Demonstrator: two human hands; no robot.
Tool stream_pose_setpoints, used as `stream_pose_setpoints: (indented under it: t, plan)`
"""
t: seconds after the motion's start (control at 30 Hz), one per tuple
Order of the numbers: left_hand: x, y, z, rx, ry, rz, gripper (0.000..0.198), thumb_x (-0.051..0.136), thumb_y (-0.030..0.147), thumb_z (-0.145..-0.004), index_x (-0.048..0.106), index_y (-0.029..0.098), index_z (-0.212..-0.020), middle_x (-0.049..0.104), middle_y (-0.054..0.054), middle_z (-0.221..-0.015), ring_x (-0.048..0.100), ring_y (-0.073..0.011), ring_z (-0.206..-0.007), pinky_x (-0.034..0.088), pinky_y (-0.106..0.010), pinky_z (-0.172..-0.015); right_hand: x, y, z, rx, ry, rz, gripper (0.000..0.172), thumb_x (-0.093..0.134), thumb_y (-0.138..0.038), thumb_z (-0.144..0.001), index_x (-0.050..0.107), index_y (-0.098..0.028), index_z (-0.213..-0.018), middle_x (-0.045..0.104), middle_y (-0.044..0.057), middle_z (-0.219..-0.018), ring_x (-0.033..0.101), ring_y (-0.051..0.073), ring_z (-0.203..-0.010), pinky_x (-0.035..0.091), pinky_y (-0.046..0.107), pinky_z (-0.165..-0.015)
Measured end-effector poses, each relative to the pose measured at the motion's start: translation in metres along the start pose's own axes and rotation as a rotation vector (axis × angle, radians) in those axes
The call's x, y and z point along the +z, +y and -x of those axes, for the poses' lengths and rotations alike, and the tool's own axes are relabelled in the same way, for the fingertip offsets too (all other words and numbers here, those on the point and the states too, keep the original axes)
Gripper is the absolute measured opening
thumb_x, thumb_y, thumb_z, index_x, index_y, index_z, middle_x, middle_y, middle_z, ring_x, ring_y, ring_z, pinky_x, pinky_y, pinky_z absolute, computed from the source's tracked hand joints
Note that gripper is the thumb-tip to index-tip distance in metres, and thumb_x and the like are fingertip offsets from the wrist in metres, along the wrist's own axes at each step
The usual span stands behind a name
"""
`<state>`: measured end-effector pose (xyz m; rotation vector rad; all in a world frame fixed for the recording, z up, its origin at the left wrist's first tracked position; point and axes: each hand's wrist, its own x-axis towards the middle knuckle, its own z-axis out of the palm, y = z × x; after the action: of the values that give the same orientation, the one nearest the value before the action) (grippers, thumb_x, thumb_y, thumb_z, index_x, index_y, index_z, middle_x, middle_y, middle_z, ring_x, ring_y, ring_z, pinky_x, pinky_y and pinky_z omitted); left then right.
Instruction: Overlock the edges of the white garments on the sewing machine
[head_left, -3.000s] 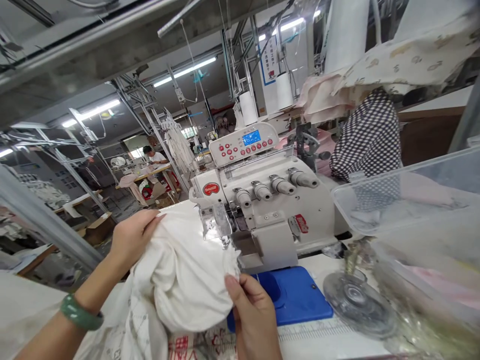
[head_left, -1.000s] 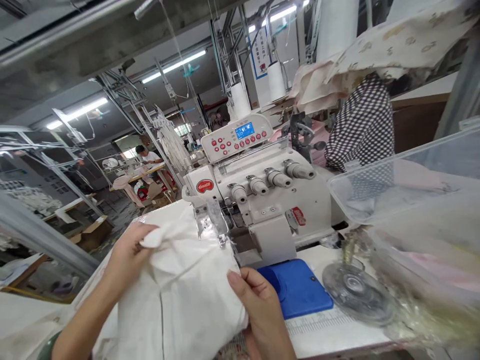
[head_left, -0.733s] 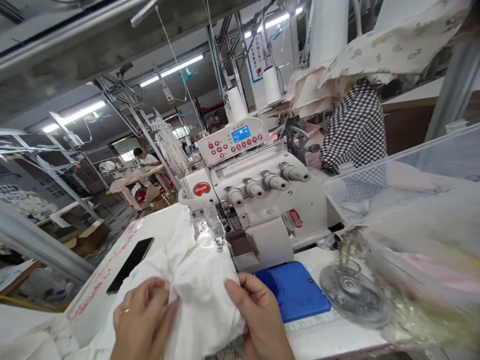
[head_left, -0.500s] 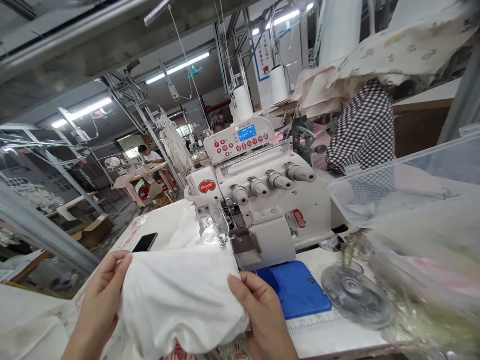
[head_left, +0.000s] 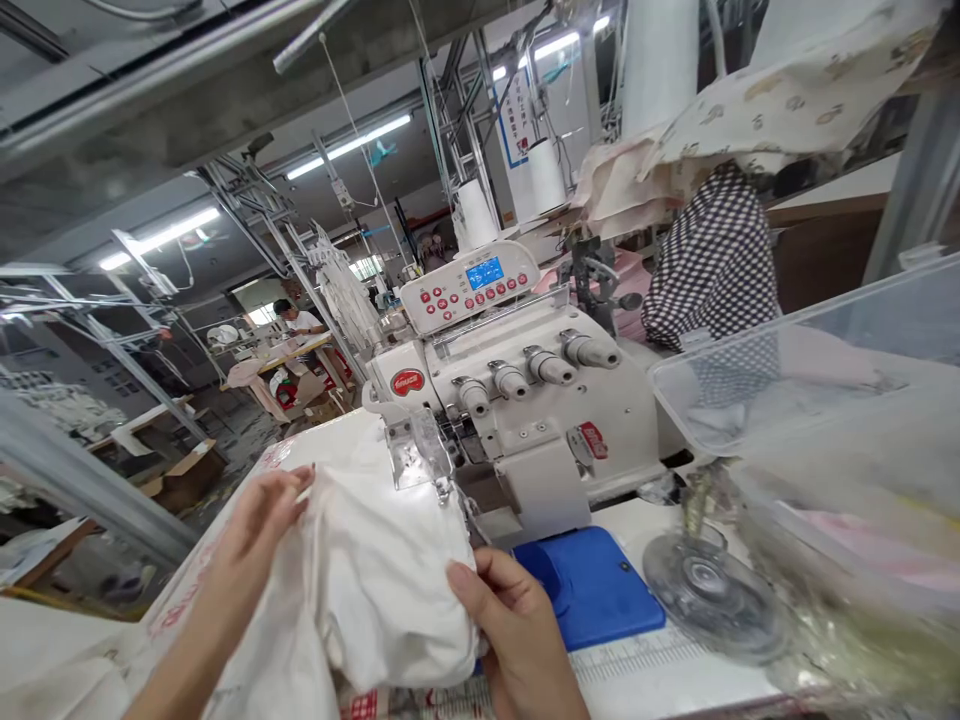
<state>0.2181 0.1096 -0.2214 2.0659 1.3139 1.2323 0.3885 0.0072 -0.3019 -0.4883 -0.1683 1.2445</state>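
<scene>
A bunched white fabric piece lies on the table in front of the white overlock sewing machine, its far edge under the presser foot. My left hand grips the cloth's left side, fingers curled on a fold. My right hand pinches the cloth's right edge close to the blue plate beside the machine's needle area.
A clear plastic bin stands at the right, with a clear round dish in front of it. Thread cones rise behind the machine. Checked and printed fabrics hang at the back right. A person works at a far table.
My left hand let the cloth's spread edge go and moved up and right, now gripping a fold nearer the presser foot. The cloth is bunched again. The phone on the table is now covered.
</scene>
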Motion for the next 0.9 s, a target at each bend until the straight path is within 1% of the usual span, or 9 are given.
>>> stream_pose_setpoints:
  t: [0.07,0.13,0.23,0.33,0.43,0.53,0.63,0.8,0.9]
  plan:
    - [0.013,-0.012,0.028,0.128,0.006,-0.221,0.043,0.052,0.056,-0.073,0.053,0.022,-0.098,0.058,-0.008,-0.105,0.055,-0.0259,-0.100,0.045,-0.042,-0.084,-0.003,0.003,-0.001,-0.027,-0.021,0.027,0.033,0.085,-0.036,-0.048,0.064,-0.013,-0.058,0.061,0.000,-0.055,0.048,0.007,-0.052,0.037,0.014,-0.049]
    - [0.022,-0.027,0.055,0.223,-0.007,-0.450,0.041,0.056,0.055,-0.070,0.058,0.023,-0.096,0.059,-0.008,-0.105,0.052,-0.0294,-0.100,0.040,-0.046,-0.086,-0.006,0.005,-0.002,-0.053,-0.055,0.056,0.032,0.084,-0.037,-0.051,0.064,-0.013,-0.060,0.061,0.000,-0.056,0.048,0.007,-0.053,0.038,0.014,-0.050]
    - [0.019,-0.044,0.072,0.256,-0.096,-0.498,0.028,0.054,0.048,-0.075,0.064,0.024,-0.084,0.064,-0.006,-0.096,0.055,-0.0268,-0.094,0.042,-0.039,-0.081,-0.007,0.005,0.000,-0.042,-0.113,0.075,0.031,0.081,-0.038,-0.056,0.065,-0.014,-0.065,0.062,0.001,-0.058,0.052,0.009,-0.055,0.040,0.016,-0.052]
    - [0.001,-0.043,0.062,0.123,-0.126,-0.276,0.031,0.048,0.047,-0.080,0.062,0.022,-0.090,0.065,-0.004,-0.087,0.059,-0.0202,-0.081,0.047,-0.026,-0.068,-0.004,0.001,0.003,0.014,-0.156,0.095,0.032,0.080,-0.040,-0.058,0.068,-0.014,-0.074,0.065,0.003,-0.061,0.056,0.013,-0.057,0.044,0.022,-0.057]
    - [-0.010,-0.028,0.051,0.035,-0.106,-0.142,0.033,0.048,0.051,-0.080,0.058,0.020,-0.084,0.062,-0.002,-0.078,0.056,-0.0170,-0.071,0.046,-0.021,-0.061,0.000,-0.002,0.003,0.071,-0.213,0.106,0.038,0.081,-0.040,-0.055,0.068,-0.013,-0.079,0.065,0.004,-0.061,0.057,0.015,-0.054,0.044,0.024,-0.056]
    - [-0.009,-0.013,0.051,0.014,-0.026,-0.108,0.035,0.050,0.054,-0.077,0.055,0.020,-0.076,0.057,0.000,-0.069,0.053,-0.0157,-0.067,0.044,-0.019,-0.060,-0.002,-0.002,0.002,0.109,-0.215,0.131,0.038,0.081,-0.042,-0.053,0.068,-0.011,-0.073,0.063,0.004,-0.058,0.054,0.013,-0.052,0.040,0.021,-0.052]
    - [-0.005,-0.006,0.056,-0.004,-0.029,-0.099,0.036,0.050,0.056,-0.076,0.054,0.021,-0.072,0.055,0.000,-0.065,0.051,-0.0153,-0.064,0.044,-0.019,-0.058,-0.011,0.004,0.000,0.095,-0.121,0.189,0.041,0.079,-0.048,-0.054,0.062,-0.011,-0.060,0.056,0.001,-0.052,0.045,0.009,-0.049,0.032,0.018,-0.047]
    - [-0.013,-0.005,0.045,0.015,-0.149,-0.165,0.038,0.046,0.055,-0.078,0.054,0.020,-0.067,0.054,0.000,-0.062,0.051,-0.0148,-0.060,0.044,-0.019,-0.054,-0.019,0.013,-0.005,0.026,0.004,0.245,0.051,0.075,-0.058,-0.053,0.053,-0.012,-0.053,0.045,-0.002,-0.049,0.035,0.009,-0.051,0.028,0.019,-0.046]
    - [-0.024,0.003,0.018,0.191,-0.203,-0.351,0.035,0.044,0.051,-0.080,0.057,0.020,-0.070,0.056,-0.001,-0.065,0.053,-0.0151,-0.062,0.043,-0.019,-0.054,-0.012,0.012,-0.009,0.007,0.040,0.224,0.051,0.076,-0.058,-0.052,0.051,-0.013,-0.052,0.043,-0.004,-0.047,0.033,0.008,-0.048,0.026,0.019,-0.045]
